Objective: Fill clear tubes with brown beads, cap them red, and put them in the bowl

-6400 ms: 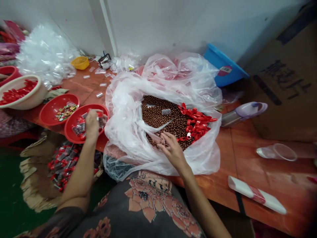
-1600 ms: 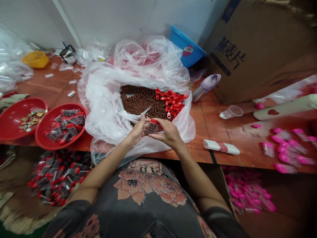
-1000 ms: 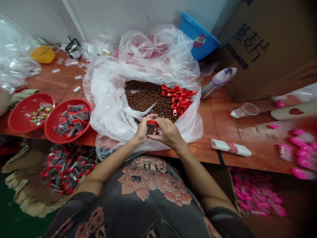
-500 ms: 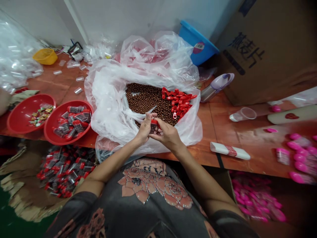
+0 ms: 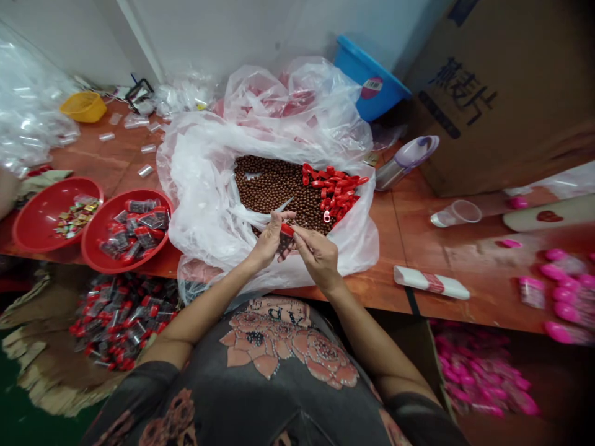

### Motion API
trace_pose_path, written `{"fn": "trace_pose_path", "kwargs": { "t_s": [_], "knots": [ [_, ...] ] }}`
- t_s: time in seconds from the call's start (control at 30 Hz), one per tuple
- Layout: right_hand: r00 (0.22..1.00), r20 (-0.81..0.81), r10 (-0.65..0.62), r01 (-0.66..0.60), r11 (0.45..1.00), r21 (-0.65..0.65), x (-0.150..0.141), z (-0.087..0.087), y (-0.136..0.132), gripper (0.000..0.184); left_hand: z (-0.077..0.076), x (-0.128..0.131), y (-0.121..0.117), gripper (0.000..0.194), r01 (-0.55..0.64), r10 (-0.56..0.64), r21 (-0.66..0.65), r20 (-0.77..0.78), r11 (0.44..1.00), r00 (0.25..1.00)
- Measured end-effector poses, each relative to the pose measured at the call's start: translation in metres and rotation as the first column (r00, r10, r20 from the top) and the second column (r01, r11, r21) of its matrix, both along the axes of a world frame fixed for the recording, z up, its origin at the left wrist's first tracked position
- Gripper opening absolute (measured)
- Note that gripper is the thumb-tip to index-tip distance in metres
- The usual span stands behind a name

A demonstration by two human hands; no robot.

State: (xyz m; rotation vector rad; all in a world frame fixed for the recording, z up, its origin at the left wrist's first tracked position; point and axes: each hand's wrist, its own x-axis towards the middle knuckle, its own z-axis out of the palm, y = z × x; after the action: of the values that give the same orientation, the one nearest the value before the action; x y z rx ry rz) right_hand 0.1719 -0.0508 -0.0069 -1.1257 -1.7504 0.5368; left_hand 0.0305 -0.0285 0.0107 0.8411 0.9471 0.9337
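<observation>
A small clear container with a red cap (image 5: 286, 230) is between my hands, above the near edge of a plastic-lined heap of brown balls (image 5: 274, 186). My left hand (image 5: 269, 240) is closed around its clear body, which is partly hidden by the fingers. The thumb and fingers of my right hand (image 5: 317, 253) pinch at the red cap. On the right of the balls lies a pile of loose red caps (image 5: 341, 192). The white plastic bag (image 5: 199, 186) spreads around the heap, under my wrists.
To the left stand a red bowl (image 5: 93, 257) of capped containers and another red bowl (image 5: 28, 223) with small wrapped pieces. A bottle (image 5: 404, 164), a white roll (image 5: 432, 282) and a carton (image 5: 502, 99) are on the right. More red-capped containers (image 5: 123, 322) lie below the table.
The container has tilted in my left hand. My right hand has shifted from around its underside up to the cap, fingers drawn closer together.
</observation>
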Motion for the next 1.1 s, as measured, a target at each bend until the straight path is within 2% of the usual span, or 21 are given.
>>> {"fn": "trace_pose_path", "kwargs": {
  "t_s": [0.07, 0.13, 0.23, 0.3, 0.33, 0.4, 0.47, 0.57, 0.7, 0.8, 0.87, 0.93, 1.03, 1.1],
  "knots": [
    [1.0, 0.019, 0.001, -0.002, 0.999, 0.039, -0.003, -0.001, -0.003, 0.03, 0.001, 0.001, -0.001, 0.075, -0.031, 0.031, -0.009, 0.004, 0.999, 1.0],
    [0.998, 0.027, 0.054, -0.055, 0.998, 0.042, -0.004, -0.003, -0.003, 0.032, 0.002, -0.001, -0.001, 0.068, -0.069, 0.068, -0.023, -0.014, 0.997, 0.998],
    [0.988, 0.013, 0.152, -0.151, 0.986, -0.069, 0.002, -0.013, 0.009, 0.039, 0.002, -0.007, 0.004, 0.061, -0.118, 0.116, -0.035, -0.047, 0.992, 0.992],
    [0.997, 0.025, 0.079, -0.074, 0.982, -0.175, 0.011, -0.023, 0.026, 0.041, 0.002, -0.013, 0.009, 0.062, -0.158, 0.157, -0.023, -0.044, 0.987, 0.987],
    [0.998, 0.07, -0.009, 0.024, 0.978, -0.207, 0.017, -0.029, 0.037, 0.04, 0.003, -0.016, 0.011, 0.064, -0.175, 0.175, -0.019, -0.033, 0.984, 0.984],
    [0.952, 0.3, -0.062, 0.128, 0.97, -0.205, 0.027, -0.043, 0.058, 0.031, 0.003, -0.021, 0.014, 0.066, -0.185, 0.185, -0.03, 0.009, 0.982, 0.983],
    [0.875, 0.484, -0.019, 0.144, 0.965, -0.221, 0.033, -0.056, 0.074, 0.023, 0.004, -0.024, 0.015, 0.065, -0.171, 0.175, -0.059, 0.069, 0.984, 0.982],
    [0.84, 0.541, 0.049, 0.113, 0.958, -0.264, 0.034, -0.07, 0.083, 0.022, 0.005, -0.025, 0.013, 0.059, -0.158, 0.178, -0.123, 0.168, 0.98, 0.97],
    [0.869, 0.495, 0.024, 0.129, 0.953, -0.273, 0.036, -0.075, 0.08, 0.023, 0.002, -0.027, 0.012, 0.053, -0.111, 0.183, -0.256, 0.278, 0.96, 0.943],
    [0.899, 0.435, -0.057, 0.193, 0.942, -0.274, 0.04, -0.072, 0.077, 0.023, 0.0, -0.03, 0.014, 0.059, -0.037, 0.154, -0.32, 0.347, 0.947, 0.925],
    [0.943, 0.301, -0.144, 0.231, 0.932, -0.278, 0.042, -0.067, 0.074, 0.025, 0.0, -0.032, 0.016, 0.065, 0.017, 0.13, -0.359, 0.382, 0.933, 0.915],
    [0.973, 0.095, -0.211, 0.231, 0.915, -0.332, 0.04, -0.061, 0.07, 0.028, 0.001, -0.032, 0.018, 0.069, 0.057, 0.116, -0.389, 0.407, 0.92, 0.906],
    [0.963, -0.191, -0.192, 0.083, 0.88, -0.468, 0.031, -0.051, 0.06, 0.03, 0.006, -0.032, 0.019, 0.071, 0.087, 0.107, -0.404, 0.434, 0.911, 0.894],
    [0.929, -0.334, -0.158, -0.031, 0.868, -0.496, 0.024, -0.045, 0.054, 0.034, 0.008, -0.03, 0.019, 0.071, 0.109, 0.091, -0.404, 0.446, 0.908, 0.891]
  ]
}}
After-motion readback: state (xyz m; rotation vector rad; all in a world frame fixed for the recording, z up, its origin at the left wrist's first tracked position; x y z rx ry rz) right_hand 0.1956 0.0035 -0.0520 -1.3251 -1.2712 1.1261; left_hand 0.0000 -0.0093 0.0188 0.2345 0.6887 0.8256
